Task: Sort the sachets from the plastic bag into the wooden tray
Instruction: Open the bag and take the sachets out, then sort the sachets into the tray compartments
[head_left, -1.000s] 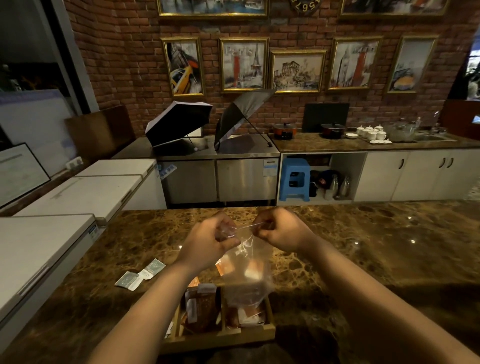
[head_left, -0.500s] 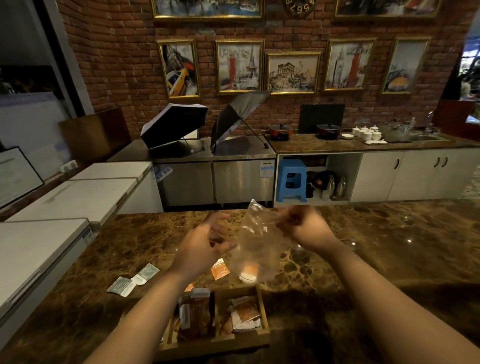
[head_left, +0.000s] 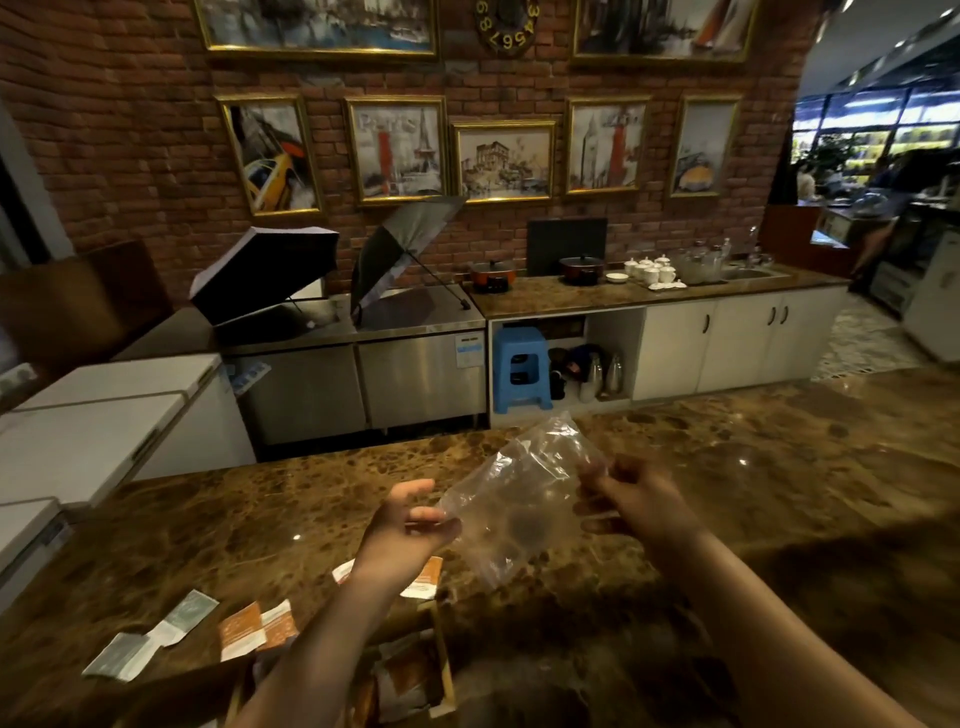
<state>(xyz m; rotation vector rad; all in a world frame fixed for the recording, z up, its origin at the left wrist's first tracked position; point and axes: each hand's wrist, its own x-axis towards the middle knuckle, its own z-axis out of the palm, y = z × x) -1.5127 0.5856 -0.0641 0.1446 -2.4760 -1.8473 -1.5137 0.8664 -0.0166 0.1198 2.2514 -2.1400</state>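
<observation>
A clear plastic bag (head_left: 519, 499) hangs above the marble counter, looking empty, upturned. My right hand (head_left: 636, 501) pinches its right edge. My left hand (head_left: 408, 530) is beside the bag's lower left corner, fingers spread, touching it lightly. The wooden tray (head_left: 444, 670) sits at the bottom edge under my left forearm, with several brown and orange sachets in it, mostly hidden. Orange-and-white sachets (head_left: 257, 629) lie loose on the counter left of the tray. Another orange sachet (head_left: 423, 577) lies just behind my left wrist.
Two grey-white sachets (head_left: 150, 636) lie at the lower left on the brown marble counter (head_left: 779, 493). White chest freezers (head_left: 98, 431) stand to the left. Behind the counter are steel cabinets, open umbrellas and a blue stool (head_left: 521, 369).
The bag was held upright over the tray by both hands, then tipped over. Sachets have dropped out onto the counter. My left hand has let go, and the view has tilted up.
</observation>
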